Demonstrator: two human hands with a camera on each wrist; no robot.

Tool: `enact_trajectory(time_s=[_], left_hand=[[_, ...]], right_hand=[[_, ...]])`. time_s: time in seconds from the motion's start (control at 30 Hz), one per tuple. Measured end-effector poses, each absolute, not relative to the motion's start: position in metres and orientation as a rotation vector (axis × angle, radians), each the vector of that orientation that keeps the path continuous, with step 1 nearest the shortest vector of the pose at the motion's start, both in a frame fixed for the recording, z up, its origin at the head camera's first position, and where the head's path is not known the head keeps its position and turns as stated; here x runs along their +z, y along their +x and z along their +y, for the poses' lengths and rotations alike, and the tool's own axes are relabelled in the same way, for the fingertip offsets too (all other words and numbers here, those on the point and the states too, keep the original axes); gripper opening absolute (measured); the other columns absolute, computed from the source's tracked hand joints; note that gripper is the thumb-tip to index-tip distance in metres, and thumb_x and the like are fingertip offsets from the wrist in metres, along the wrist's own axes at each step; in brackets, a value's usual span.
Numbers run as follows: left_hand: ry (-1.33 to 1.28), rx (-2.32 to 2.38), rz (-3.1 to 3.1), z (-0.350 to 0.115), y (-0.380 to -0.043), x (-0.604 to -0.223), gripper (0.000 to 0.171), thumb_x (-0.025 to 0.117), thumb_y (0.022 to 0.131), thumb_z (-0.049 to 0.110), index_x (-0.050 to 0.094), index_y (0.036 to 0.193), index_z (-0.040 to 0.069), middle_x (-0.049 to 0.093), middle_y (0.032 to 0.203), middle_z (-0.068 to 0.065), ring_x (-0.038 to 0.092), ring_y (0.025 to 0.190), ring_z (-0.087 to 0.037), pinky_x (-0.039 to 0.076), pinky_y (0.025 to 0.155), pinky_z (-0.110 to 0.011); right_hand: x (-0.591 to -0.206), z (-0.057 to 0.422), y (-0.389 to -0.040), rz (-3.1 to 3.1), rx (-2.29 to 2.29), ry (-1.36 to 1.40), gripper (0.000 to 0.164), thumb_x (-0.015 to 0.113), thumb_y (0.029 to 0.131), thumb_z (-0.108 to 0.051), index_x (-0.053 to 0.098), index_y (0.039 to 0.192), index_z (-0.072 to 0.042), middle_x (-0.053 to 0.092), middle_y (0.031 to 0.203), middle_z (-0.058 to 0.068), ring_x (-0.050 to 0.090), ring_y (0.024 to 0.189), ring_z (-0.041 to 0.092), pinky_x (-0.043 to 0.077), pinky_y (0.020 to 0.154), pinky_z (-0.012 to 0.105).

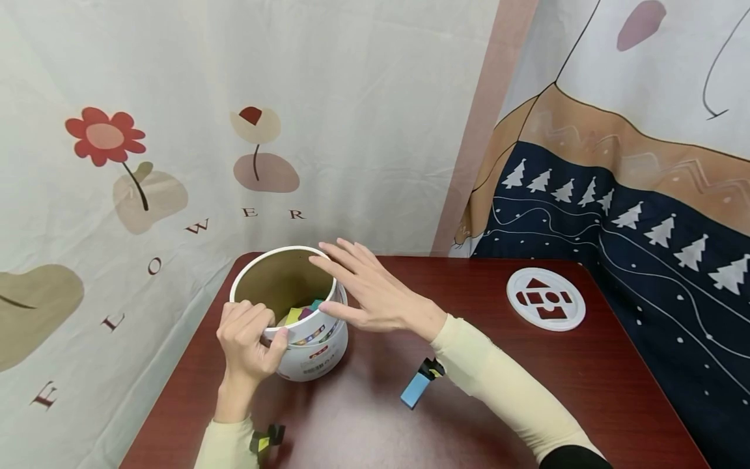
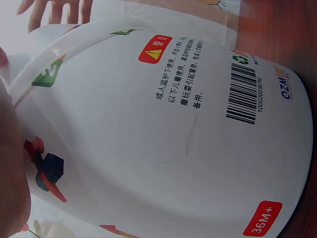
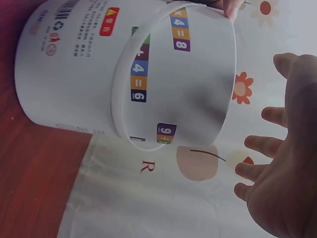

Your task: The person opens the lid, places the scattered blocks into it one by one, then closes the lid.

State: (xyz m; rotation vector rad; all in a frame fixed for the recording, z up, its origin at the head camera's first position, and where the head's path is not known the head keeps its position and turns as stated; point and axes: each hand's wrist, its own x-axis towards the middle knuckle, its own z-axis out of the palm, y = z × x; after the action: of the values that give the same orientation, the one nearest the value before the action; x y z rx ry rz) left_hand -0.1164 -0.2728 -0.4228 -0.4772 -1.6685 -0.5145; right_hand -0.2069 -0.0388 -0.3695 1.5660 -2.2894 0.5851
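A white cylindrical bucket (image 1: 310, 361) stands on the table, its open top facing up and towards me. Printed sums and a white carrying handle (image 3: 119, 84) circle its upper part in the right wrist view. Several coloured blocks (image 1: 294, 316), yellow, purple and teal among them, lie inside. My left hand (image 1: 249, 339) grips the near left rim, fingers over the edge and thumb along the outside. At the right side of the rim, my right hand (image 1: 375, 293) is held with fingers spread and straight, nothing in it. The left wrist view shows the bucket's barcode side (image 2: 148, 124) close up.
A white round lid (image 1: 527, 316) with shaped cutouts lies at the back right of the dark red table (image 1: 469, 397). Behind the table hangs a pale printed curtain (image 1: 375, 130), with a navy tree-patterned cloth (image 1: 638, 260) to the right.
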Motion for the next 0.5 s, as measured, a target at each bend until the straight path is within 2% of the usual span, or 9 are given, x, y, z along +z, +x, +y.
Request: enact_trajectory(time_s=[0.3,0.5], left_hand=[[-0.472,-0.525,-1.66,-0.271,-0.118,-0.423,0.034,0.05,0.073,0.032,0.036,0.05,0.011,0.026,0.048,0.003,0.022,0.046,-0.017,0.022,0.053,-0.041],[-0.471,-0.53,-1.648,-0.272,-0.118,-0.422,0.035,0.05,0.073,0.032,0.035,0.05,0.011,0.025,0.048,0.002,0.021,0.046,-0.017,0.022,0.053,-0.042]], right_hand=[[-0.386,-0.003,-0.195,-2.226,0.621,1.593,0.075,0.058,0.096,-0.05,0.04,0.159,-0.014,0.023,0.167,0.002,0.01,0.153,0.026,0.016,0.121,0.056],[-0.399,0.023,-0.188,-2.259,0.647,1.595,0.078,0.058,0.095,-0.05,0.036,0.161,-0.016,0.019,0.168,0.002,0.01,0.153,0.028,0.014,0.121,0.057]])
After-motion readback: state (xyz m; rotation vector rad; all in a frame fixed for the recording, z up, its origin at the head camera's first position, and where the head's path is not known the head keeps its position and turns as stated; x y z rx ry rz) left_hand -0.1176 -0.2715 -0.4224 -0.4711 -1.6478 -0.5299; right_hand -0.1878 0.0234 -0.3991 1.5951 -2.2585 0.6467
